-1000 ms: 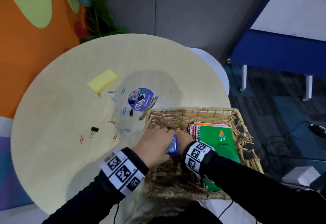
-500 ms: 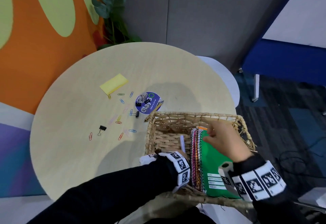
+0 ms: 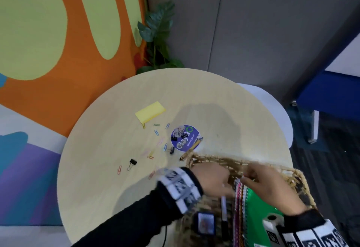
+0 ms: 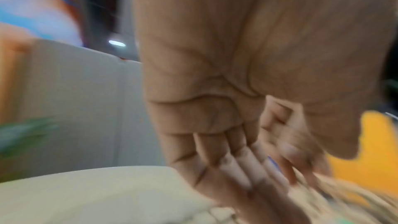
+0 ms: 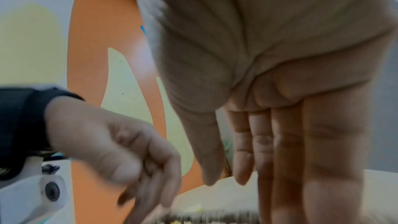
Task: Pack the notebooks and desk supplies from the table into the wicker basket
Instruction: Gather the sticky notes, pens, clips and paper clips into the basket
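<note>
both hands are over the wicker basket (image 3: 212,160). right hand (image 3: 266,186) flat, fingers straight on the spiral notebooks (image 3: 240,204); left hand (image 3: 211,180) loose, holding nothing. one pen (image 3: 223,207) inside. on the table (image 3: 109,188): one yellow sticky pad (image 3: 150,112), one round sticker (image 3: 185,138), scattered paper clips (image 3: 156,132).

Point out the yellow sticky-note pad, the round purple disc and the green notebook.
yellow sticky-note pad (image 3: 150,112), head view, middle of its top sheet.
round purple disc (image 3: 185,138), head view, centre of its printed face.
green notebook (image 3: 257,211), head view, bare cover.
</note>
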Available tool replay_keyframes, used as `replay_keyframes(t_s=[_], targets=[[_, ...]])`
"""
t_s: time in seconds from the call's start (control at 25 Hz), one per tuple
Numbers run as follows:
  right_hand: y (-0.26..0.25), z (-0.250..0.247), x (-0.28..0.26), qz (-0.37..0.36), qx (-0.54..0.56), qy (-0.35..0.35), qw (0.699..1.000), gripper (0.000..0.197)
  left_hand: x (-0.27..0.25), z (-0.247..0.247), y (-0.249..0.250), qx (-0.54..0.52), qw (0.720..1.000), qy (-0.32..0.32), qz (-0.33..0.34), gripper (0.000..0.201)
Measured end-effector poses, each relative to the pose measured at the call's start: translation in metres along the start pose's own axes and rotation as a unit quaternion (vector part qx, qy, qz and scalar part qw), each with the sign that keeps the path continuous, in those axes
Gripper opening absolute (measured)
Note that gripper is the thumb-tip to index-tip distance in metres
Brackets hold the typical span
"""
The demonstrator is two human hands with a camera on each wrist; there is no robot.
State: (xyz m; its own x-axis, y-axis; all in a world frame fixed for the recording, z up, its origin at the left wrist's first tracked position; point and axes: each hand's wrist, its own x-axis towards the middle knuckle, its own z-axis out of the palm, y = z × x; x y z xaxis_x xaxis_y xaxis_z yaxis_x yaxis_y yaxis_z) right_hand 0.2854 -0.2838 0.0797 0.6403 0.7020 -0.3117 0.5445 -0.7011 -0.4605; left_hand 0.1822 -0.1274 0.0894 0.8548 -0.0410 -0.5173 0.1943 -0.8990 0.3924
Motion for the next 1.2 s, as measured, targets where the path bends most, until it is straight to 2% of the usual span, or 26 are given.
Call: replay_keyframes(t_s=[0.04,0.12,0.16,0.2,0.28,0.36,0.52,0.6,0.72,0.84,0.96,1.0,1.04,1.12,1.2], targets=[[-0.009,-0.009,0.015,-0.015,0.01,0.002,1.0,0.013,0.001,-0.017,-0.026,-0.071,0.995,0.071,-0.006,0.035],[-0.028,-0.026,0.051,-0.057,-0.004,0.013,0.998,0.009,0.002,-0.045,-0.091,-0.2,0.949,0.232,-0.073,0.02],[-0.039,-0.033,0.073,-0.089,-0.036,0.011,0.995,0.007,0.006,-0.056,-0.128,-0.216,0.927,0.287,-0.111,0.016],[-0.05,-0.037,0.095,-0.125,-0.076,0.001,0.989,0.007,0.01,-0.058,-0.16,-0.194,0.917,0.315,-0.149,0.015],[-0.072,-0.03,0.142,-0.182,-0.164,-0.054,0.968,0.009,0.024,-0.058,-0.22,-0.151,0.909,0.32,-0.221,0.019],[-0.089,-0.009,0.181,-0.223,-0.247,-0.133,0.934,0.016,0.036,-0.052,-0.267,-0.13,0.904,0.305,-0.271,0.025],[-0.1,0.047,0.226,-0.273,-0.398,-0.278,0.83,0.033,0.054,-0.044,-0.317,-0.133,0.888,0.286,-0.336,0.032],[-0.098,0.066,0.235,-0.289,-0.441,-0.294,0.797,0.033,0.064,-0.049,-0.333,-0.133,0.883,0.281,-0.352,0.038],[-0.091,0.082,0.246,-0.299,-0.455,-0.293,0.786,0.027,0.078,-0.063,-0.348,-0.126,0.885,0.255,-0.37,0.053],[-0.092,0.076,0.249,-0.284,-0.441,-0.293,0.8,0.023,0.094,-0.075,-0.358,-0.087,0.899,0.198,-0.381,0.079],[-0.093,0.044,0.235,-0.268,-0.352,-0.26,0.858,0.02,0.109,-0.081,-0.367,-0.058,0.916,0.121,-0.377,0.114],[-0.092,0.028,0.228,-0.263,-0.313,-0.239,0.881,0.018,0.111,-0.082,-0.368,-0.067,0.92,0.123,-0.365,0.119],[-0.09,0.011,0.218,-0.252,-0.276,-0.213,0.903,0.016,0.115,-0.082,-0.368,-0.074,0.919,0.131,-0.365,0.108],[-0.082,-0.024,0.195,-0.23,-0.217,-0.145,0.938,0.01,0.118,-0.086,-0.368,-0.072,0.915,0.12,-0.379,0.068],[-0.071,-0.052,0.162,-0.196,-0.156,-0.073,0.965,0.006,0.12,-0.09,-0.37,-0.048,0.918,0.1,-0.381,0.054]])
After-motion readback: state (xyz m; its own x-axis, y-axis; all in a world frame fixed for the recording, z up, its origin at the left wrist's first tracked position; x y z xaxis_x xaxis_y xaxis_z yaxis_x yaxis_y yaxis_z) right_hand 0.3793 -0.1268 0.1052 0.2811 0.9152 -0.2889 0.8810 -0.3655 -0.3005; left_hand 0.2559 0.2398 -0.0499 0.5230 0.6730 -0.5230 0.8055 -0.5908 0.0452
